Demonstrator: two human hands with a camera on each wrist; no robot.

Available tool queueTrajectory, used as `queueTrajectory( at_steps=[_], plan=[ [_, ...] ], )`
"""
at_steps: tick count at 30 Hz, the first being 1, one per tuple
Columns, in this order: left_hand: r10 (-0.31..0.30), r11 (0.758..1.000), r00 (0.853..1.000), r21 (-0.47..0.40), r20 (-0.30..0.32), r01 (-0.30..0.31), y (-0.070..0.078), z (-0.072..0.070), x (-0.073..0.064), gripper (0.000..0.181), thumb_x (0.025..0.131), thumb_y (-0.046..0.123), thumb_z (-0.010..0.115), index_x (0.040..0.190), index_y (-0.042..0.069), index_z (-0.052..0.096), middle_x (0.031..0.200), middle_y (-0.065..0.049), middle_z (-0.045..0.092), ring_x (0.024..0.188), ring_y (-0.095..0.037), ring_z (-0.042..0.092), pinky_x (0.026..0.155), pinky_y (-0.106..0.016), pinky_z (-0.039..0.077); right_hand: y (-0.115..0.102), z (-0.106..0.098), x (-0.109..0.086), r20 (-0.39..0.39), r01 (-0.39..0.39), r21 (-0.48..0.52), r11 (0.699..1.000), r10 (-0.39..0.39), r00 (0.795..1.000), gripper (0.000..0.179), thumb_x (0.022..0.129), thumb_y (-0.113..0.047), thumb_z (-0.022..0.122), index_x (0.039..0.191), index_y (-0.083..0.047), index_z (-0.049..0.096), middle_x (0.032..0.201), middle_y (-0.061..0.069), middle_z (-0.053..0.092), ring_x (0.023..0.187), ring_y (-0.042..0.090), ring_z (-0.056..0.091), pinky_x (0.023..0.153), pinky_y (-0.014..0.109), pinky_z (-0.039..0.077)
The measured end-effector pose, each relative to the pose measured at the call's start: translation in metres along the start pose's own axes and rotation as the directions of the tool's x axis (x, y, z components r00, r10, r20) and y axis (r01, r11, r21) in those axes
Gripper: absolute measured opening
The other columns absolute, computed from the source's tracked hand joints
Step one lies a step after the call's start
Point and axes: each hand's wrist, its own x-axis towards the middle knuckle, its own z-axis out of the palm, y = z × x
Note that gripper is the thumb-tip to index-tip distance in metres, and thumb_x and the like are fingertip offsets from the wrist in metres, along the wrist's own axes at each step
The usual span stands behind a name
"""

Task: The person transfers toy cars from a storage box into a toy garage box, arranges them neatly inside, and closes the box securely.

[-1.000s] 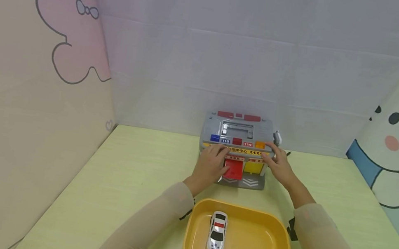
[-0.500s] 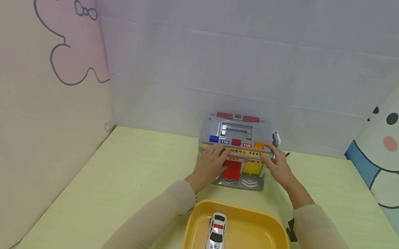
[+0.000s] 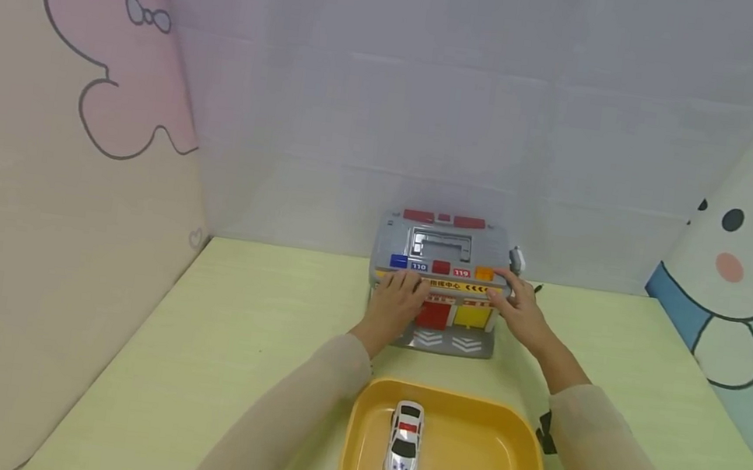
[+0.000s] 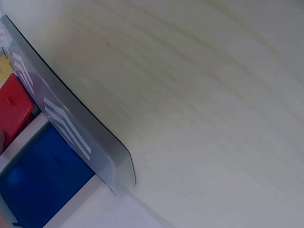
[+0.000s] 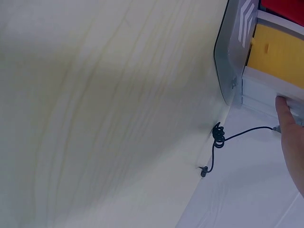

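Note:
A grey toy police-and-fire station stands at the far edge of the table, with coloured roof lights. My left hand rests on its front left, fingers over the front roof edge. In the left wrist view, a fingertip touches the red door, which stands slightly ajar beside the blue door. My right hand holds the station's front right corner, a finger at the orange light and the thumb on the front band. In the right wrist view, one finger touches the side wall beside the yellow door.
A yellow tray lies nearer, between the forearms, with a white toy police car in its left part. A thin black cord runs from the station's right side. A pale cloth wall rises behind the station.
The red door, a tilted-out flap before, has swung up and in towards its opening. My left hand has stayed close against it; my right hand keeps its place on the corner.

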Motion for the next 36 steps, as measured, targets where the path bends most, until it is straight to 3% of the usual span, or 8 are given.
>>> queueTrajectory(
  at_steps=[5,9,16,24,28,32,36],
  plan=[
    [0.021,0.997,1.0,0.071,-0.003,-0.021,0.001,0.001,-0.001,0.045,0.091,0.047,0.065,0.111,0.015,0.041,0.109,-0.005,0.04,0.103,-0.021,0.041,0.082,-0.029,0.038,-0.004,-0.001,-0.001,0.01,-0.017,0.029,0.999,0.017,1.0,0.056,0.105,-0.025,0.044,0.151,-0.004,0.021,0.147,0.035,0.003,0.12,0.053,0.046,0.099,0.061,0.038],
    [0.034,0.992,0.999,0.118,-0.014,-0.032,0.0,0.002,-0.002,0.053,0.088,0.053,0.064,0.116,0.015,0.041,0.111,-0.005,0.038,0.104,-0.02,0.039,0.082,-0.029,0.036,-0.02,-0.002,-0.006,0.024,-0.032,0.049,0.998,0.031,0.999,0.055,0.105,-0.021,0.045,0.15,0.0,0.021,0.146,0.037,0.002,0.122,0.056,0.042,0.1,0.061,0.037],
    [0.066,0.985,0.995,0.162,-0.074,-0.053,0.001,0.009,-0.003,0.061,0.085,0.058,0.065,0.121,0.014,0.042,0.114,-0.005,0.04,0.107,-0.021,0.04,0.086,-0.03,0.036,-0.002,-0.002,-0.001,0.015,-0.022,0.03,0.999,0.022,1.0,0.058,0.105,-0.027,0.045,0.152,-0.006,0.019,0.15,0.032,0.001,0.123,0.054,0.042,0.1,0.062,0.037],
    [0.069,0.977,0.987,0.209,-0.143,-0.039,0.004,0.01,-0.001,0.056,0.086,0.051,0.068,0.113,0.012,0.039,0.106,-0.005,0.037,0.099,-0.02,0.039,0.083,-0.031,0.035,0.001,-0.003,0.004,0.038,-0.031,0.052,0.998,0.029,0.999,0.056,0.105,-0.02,0.044,0.151,-0.001,0.018,0.149,0.035,-0.002,0.124,0.057,0.038,0.1,0.063,0.035],
    [0.074,0.973,0.98,0.228,-0.187,-0.03,0.005,0.014,0.001,0.045,0.088,0.037,0.068,0.109,0.011,0.038,0.103,-0.005,0.036,0.097,-0.02,0.039,0.08,-0.031,0.034,0.001,-0.003,0.004,0.038,-0.037,0.059,0.998,0.035,0.999,0.056,0.105,-0.021,0.044,0.151,-0.002,0.018,0.15,0.034,-0.004,0.125,0.057,0.037,0.101,0.063,0.034],
    [0.075,0.978,0.969,0.207,-0.234,-0.026,0.004,0.018,0.003,0.038,0.086,0.024,0.068,0.106,0.011,0.039,0.101,-0.005,0.036,0.095,-0.02,0.039,0.079,-0.03,0.035,-0.003,-0.003,0.001,0.027,-0.041,0.051,0.998,0.04,0.999,0.057,0.105,-0.023,0.044,0.152,-0.004,0.018,0.15,0.033,-0.003,0.125,0.056,0.039,0.101,0.062,0.035],
    [0.07,0.987,0.959,0.157,-0.276,-0.027,0.001,0.02,0.002,0.038,0.086,0.025,0.069,0.105,0.011,0.04,0.101,-0.004,0.036,0.095,-0.019,0.04,0.081,-0.03,0.037,-0.015,-0.003,-0.003,0.033,-0.047,0.037,0.998,0.046,0.998,0.057,0.105,-0.021,0.045,0.151,-0.001,0.019,0.148,0.035,0.0,0.122,0.057,0.041,0.099,0.063,0.037]
  ],
)
